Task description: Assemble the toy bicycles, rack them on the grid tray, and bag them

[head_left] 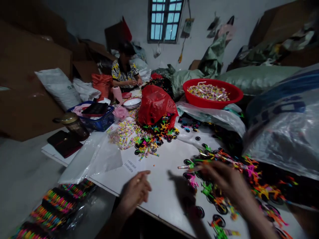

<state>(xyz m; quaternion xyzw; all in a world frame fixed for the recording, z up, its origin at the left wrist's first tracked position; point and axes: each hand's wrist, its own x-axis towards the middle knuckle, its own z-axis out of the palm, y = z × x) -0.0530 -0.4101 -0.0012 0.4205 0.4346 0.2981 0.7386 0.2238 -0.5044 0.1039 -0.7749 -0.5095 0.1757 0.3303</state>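
Note:
My left hand (137, 191) is over the near edge of the white table, fingers loosely bent and apart, with nothing visible in them. To the right, my right hand (225, 177) reaches over a loose pile of small toy bicycles (206, 189) in green, pink and orange with black wheels. Its fingers are smeared by motion. By its fingertips is a small candy tube (183, 167); whether they grip it I cannot tell. Farther back, wrapped candy tubes (126, 132) lie heaped beside a red plastic bag (157, 108) spilling more toy bicycles.
A red basin (213, 94) of candy stands at the back right, near a large plastic sack (286, 122). On the left are a blue basket (99, 121), a jar (74, 126) and clear plastic sheets (92, 157). Across the table sits another person (124, 71).

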